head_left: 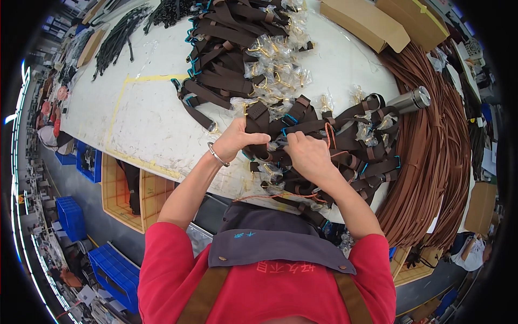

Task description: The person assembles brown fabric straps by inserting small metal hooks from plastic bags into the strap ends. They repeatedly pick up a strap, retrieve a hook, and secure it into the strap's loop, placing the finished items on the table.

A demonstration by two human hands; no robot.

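Observation:
My left hand point(236, 141) is closed on a dark brown webbing strap point(257, 120), its thumb lying across it. Just to the right, my right hand point(308, 154) is closed, fingertips together near the left thumb; what they pinch is hidden. Around both hands lies a tangled heap of dark brown straps point(345, 129) with teal buckles and gold-coloured clasps in clear plastic wrap. An orange cord point(330, 135) loops over the straps beside my right hand.
More straps point(226, 51) lie in a row further back on the white table point(156, 119). A steel flask point(411, 101) lies at the right, by a big bundle of brown strips point(426, 162). Cardboard boxes point(367, 24) stand behind; yellow crates point(121, 186) and blue bins point(113, 272) sit below left.

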